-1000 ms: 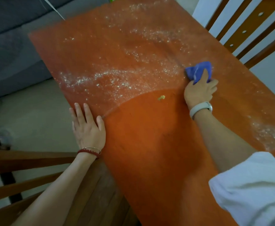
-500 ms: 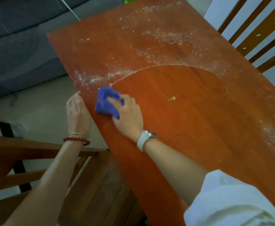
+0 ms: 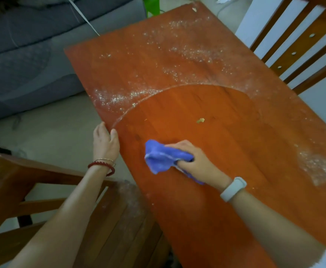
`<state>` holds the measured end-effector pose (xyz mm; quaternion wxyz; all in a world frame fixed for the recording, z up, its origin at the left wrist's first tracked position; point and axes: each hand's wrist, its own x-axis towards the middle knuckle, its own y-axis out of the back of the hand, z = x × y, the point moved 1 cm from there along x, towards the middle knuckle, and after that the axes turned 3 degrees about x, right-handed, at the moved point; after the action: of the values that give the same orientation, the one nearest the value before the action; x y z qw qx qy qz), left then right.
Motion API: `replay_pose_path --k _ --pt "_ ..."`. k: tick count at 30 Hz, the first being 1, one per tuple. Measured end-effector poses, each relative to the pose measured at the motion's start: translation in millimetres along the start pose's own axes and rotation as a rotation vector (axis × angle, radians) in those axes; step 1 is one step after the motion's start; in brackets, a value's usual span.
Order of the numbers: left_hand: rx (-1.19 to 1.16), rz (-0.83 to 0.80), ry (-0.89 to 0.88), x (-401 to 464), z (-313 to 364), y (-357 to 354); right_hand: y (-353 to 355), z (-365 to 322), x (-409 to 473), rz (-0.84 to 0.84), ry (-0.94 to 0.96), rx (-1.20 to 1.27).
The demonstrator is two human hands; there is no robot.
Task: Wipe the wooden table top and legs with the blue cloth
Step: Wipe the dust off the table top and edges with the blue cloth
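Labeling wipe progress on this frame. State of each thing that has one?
table top: near arc wiped, far half and right edge dusty
blue cloth: bunched, on the wiped area
right hand: grips the cloth
left hand: on the table's left edge, fingers relaxed
yellowish crumb: lying inside the wiped arc
chair seat: lightly dusted

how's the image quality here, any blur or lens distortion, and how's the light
Head view: dim, soft light, no hard shadows or glare; the wide lens bows the orange-brown wooden table top's edges; the crumpled blue cloth and the right hand gripping it look slightly motion-smeared; the left hand at the edge is sharper.
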<state>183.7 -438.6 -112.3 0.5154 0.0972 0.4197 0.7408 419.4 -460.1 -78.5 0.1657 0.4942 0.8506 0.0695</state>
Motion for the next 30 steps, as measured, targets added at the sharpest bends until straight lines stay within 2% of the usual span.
replay_pose_path --k 4,8,10,12,15,18,24,30 --pt "0.083 0.024 -0.012 -5 9 -24 64 17 18 0.533 -0.162 0.186" --pt "0.074 0.108 0.006 -5 14 -35 116 42 52 0.916 -0.112 0.027" --pt "0.079 0.118 -0.003 -2 10 -38 133 57 68 1.089 -0.179 -0.077" --pt "0.066 0.126 -0.017 1 6 -40 145 64 83 1.163 -0.328 -0.254" --pt "0.054 0.137 -0.023 4 3 -43 156 60 109 1.157 -0.549 -0.448" --pt "0.048 0.151 -0.032 6 -2 -45 147 53 144 1.029 -0.555 -0.539" --pt "0.032 0.158 -0.027 7 -4 -45 76 25 207 0.763 -0.274 -0.631" --pt "-0.03 0.134 -0.041 6 -7 -42 -3 2 224 0.459 -0.003 -0.65"
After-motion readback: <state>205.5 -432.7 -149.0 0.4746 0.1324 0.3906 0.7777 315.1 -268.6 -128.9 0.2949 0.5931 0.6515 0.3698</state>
